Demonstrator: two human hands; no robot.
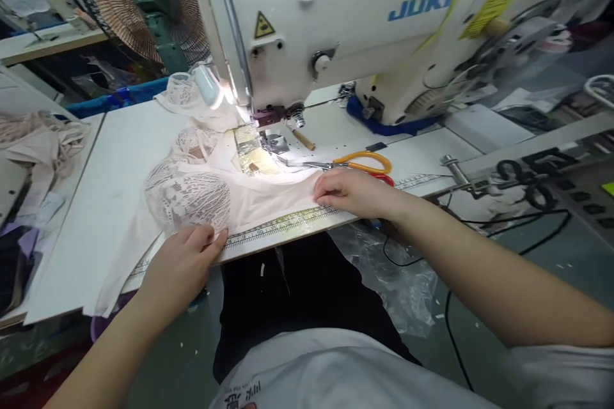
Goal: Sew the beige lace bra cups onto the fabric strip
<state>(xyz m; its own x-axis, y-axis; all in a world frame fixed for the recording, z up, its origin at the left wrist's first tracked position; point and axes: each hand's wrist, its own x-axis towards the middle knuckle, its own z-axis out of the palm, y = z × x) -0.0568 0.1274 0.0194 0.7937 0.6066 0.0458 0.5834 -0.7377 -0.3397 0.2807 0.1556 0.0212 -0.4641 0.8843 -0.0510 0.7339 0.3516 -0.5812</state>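
Note:
A pale pink bra (259, 198) with lace cups (192, 195) lies along the front of the sewing table. My right hand (352, 192) pinches the far end of its side band, just above the measuring tape (288, 223) fixed along the table edge. At the lower edge of the lace cup, my left hand (185, 262) grips the fabric with thumb and fingers closed. Between the hands the band stretches out along the tape. Behind it stands the lit needle area of the sewing machine (345, 32). Scissors (362, 160) with orange and red handles lie behind my right hand.
A wooden-handled tool (303, 138) rests on the machine bed. More pale garments (43, 140) are heaped at the left. A fan (144, 0) stands behind the table. Cables (453, 332) and clear plastic (403, 287) lie below at the right.

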